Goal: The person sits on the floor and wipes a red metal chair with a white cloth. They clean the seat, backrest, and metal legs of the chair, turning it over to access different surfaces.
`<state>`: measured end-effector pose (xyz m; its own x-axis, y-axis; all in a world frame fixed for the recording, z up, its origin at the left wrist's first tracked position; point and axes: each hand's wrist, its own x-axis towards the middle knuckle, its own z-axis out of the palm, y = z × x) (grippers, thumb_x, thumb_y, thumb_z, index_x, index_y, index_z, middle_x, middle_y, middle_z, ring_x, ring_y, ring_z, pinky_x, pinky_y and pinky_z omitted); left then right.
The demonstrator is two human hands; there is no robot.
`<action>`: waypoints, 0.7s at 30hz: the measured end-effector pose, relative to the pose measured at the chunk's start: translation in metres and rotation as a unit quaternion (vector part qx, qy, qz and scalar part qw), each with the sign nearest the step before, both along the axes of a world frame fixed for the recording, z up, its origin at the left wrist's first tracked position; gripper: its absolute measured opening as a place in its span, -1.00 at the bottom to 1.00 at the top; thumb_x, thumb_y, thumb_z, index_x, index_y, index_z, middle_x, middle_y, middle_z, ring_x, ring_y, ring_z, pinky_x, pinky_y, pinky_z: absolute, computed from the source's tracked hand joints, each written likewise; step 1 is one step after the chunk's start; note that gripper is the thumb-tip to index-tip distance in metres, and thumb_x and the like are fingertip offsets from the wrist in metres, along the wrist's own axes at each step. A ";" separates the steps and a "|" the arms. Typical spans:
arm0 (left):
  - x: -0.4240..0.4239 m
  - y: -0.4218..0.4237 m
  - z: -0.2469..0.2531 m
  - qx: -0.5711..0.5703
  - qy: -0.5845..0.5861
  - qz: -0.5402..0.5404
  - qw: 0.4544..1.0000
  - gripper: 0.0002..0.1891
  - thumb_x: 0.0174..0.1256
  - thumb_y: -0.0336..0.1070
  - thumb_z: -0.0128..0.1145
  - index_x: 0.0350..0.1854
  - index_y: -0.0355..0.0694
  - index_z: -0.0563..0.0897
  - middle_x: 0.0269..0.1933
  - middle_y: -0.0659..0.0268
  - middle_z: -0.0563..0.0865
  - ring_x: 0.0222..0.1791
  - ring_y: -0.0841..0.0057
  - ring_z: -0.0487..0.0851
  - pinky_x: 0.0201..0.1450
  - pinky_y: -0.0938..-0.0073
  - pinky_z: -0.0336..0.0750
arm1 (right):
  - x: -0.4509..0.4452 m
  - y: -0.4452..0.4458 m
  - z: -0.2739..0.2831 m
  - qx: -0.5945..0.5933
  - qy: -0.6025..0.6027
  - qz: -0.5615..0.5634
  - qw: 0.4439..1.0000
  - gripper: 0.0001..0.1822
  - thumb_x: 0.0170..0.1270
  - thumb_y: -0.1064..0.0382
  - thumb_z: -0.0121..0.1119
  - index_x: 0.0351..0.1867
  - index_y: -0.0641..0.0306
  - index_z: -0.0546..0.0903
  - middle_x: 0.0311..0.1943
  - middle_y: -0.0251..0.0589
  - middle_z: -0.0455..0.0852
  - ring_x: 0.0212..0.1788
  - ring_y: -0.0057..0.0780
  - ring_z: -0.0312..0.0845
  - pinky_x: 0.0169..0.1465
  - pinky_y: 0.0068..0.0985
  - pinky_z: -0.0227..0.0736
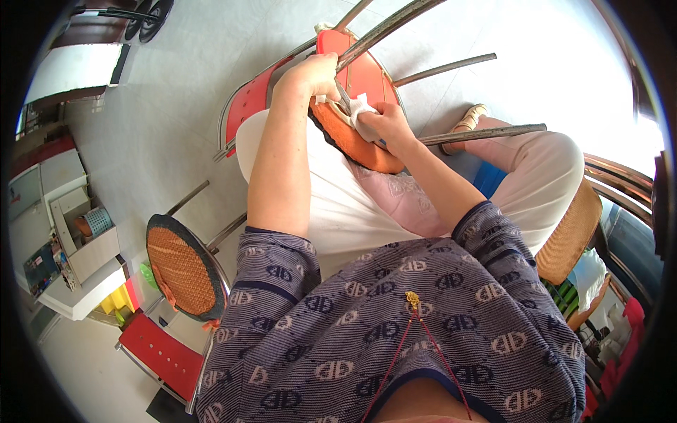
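Note:
A chair with a red seat (373,71), metal legs (394,24) and a red backrest (251,106) lies tipped over across my lap. An orange seat cushion with dark edging (346,137) is against it. My left hand (316,76) is at the base of a metal leg, with a metal tool, seemingly scissors (344,97), by its fingers; what it grips is partly hidden. My right hand (386,124) pinches a white cloth strip (361,110) at the cushion's upper side, just right of the tool.
At the lower left stands another chair with a woven orange seat pad (182,267) and red backrest (161,354). A tan chair seat (571,232) is on the right, near a blue object (489,178). A white cabinet (87,248) stands far left.

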<state>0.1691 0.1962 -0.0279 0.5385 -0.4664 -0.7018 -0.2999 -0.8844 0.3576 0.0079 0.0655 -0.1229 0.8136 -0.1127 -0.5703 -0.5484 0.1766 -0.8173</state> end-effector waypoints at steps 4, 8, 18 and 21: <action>-0.002 0.002 -0.002 -0.021 -0.036 -0.009 0.999 -0.41 -0.10 -0.41 0.43 0.03 -0.38 0.43 -0.06 -0.02 0.64 -0.09 0.19 0.69 -0.06 0.26 0.60 | -0.017 -0.002 -0.005 0.001 0.020 -0.014 1.000 -0.62 0.11 0.27 0.32 -0.11 0.57 0.67 -0.35 -0.17 0.70 -0.32 -0.52 0.61 -0.29 -0.49 0.49; 0.000 -0.001 -0.005 -0.025 -0.023 -0.009 0.999 -0.44 -0.11 -0.42 0.42 -0.02 -0.39 0.43 -0.11 -0.03 0.66 -0.16 0.21 0.71 -0.16 0.28 0.63 | -0.006 0.000 -0.002 -0.012 0.008 -0.016 1.000 -0.61 0.10 0.27 0.32 -0.10 0.57 0.66 -0.34 -0.15 0.71 -0.33 -0.50 0.62 -0.29 -0.49 0.51; 0.001 0.004 -0.009 -0.042 -0.027 -0.002 0.999 -0.49 -0.11 -0.44 0.40 -0.09 -0.41 0.43 -0.19 0.00 0.67 -0.26 0.25 0.73 -0.24 0.27 0.63 | 0.026 0.010 0.027 0.046 -0.030 -0.016 0.998 -0.74 0.13 0.36 0.23 -0.19 0.52 0.66 -0.41 -0.25 0.66 -0.44 -0.58 0.56 -0.44 -0.54 0.44; 0.001 0.000 -0.006 -0.034 -0.008 0.015 0.999 -0.50 -0.10 -0.45 0.39 -0.09 -0.41 0.43 -0.18 -0.01 0.68 -0.22 0.26 0.72 -0.22 0.29 0.63 | 0.014 0.008 0.017 0.021 -0.024 -0.010 0.999 -0.72 0.13 0.30 0.25 -0.20 0.50 0.67 -0.43 -0.27 0.64 -0.43 -0.59 0.52 -0.41 -0.54 0.40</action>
<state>0.1702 0.1966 -0.0339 0.5644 -0.4963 -0.6596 -0.2799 -0.8668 0.4126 0.0223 0.0731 -0.1060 0.8385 -0.1062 -0.5345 -0.5042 0.2209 -0.8348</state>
